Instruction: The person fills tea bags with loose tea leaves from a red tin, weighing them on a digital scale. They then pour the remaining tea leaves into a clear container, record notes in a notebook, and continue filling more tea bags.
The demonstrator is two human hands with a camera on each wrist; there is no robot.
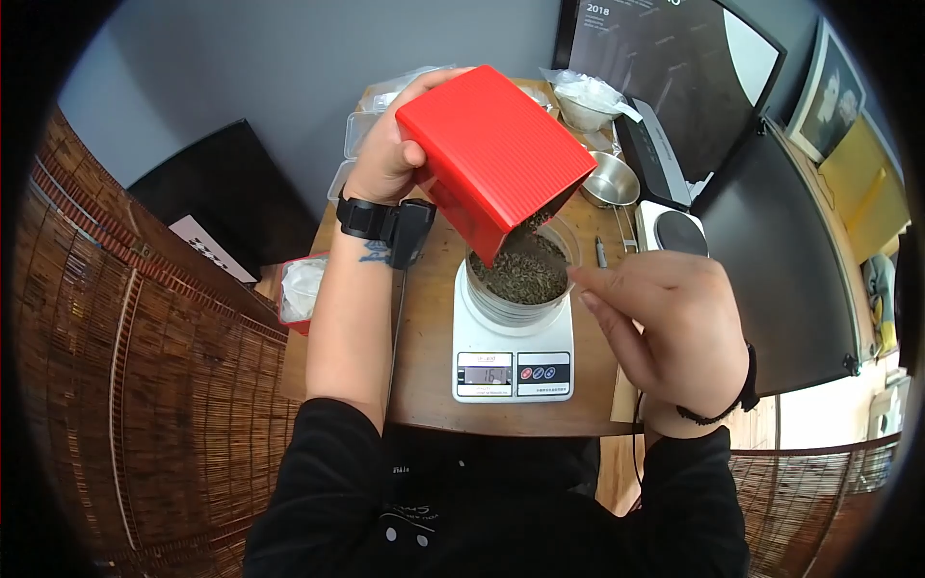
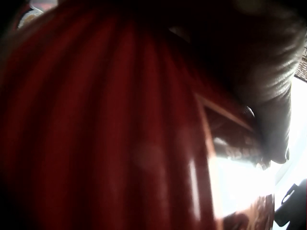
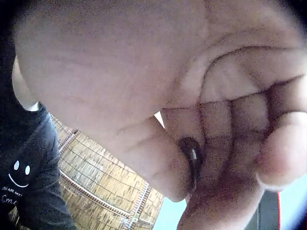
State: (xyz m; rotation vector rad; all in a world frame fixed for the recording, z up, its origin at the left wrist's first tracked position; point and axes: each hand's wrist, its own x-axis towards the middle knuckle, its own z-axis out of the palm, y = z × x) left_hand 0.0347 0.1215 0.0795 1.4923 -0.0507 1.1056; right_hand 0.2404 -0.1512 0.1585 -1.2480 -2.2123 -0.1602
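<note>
Red and ribbed, a tin [image 1: 496, 144] is tilting mouth-down in the curled grip of the left hand [image 1: 395, 154], its lower corner hiding part of a clear tub [image 1: 515, 313] of dried leaves [image 1: 520, 276] standing on a white scale [image 1: 466, 332]. Right beside the tub, the right hand [image 1: 674, 323] is pinching a small dark item [image 3: 193, 155], while beyond that hand a pen [image 1: 600, 252] and metal pan [image 1: 612, 180] are lying.

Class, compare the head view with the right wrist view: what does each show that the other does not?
Only the head view: the scale's display, dried leaves, a metal pot, and the left hand gripping a red box.

Only the right wrist view: the creased palm.

Both: the right hand, black top and woven blinds.
</note>
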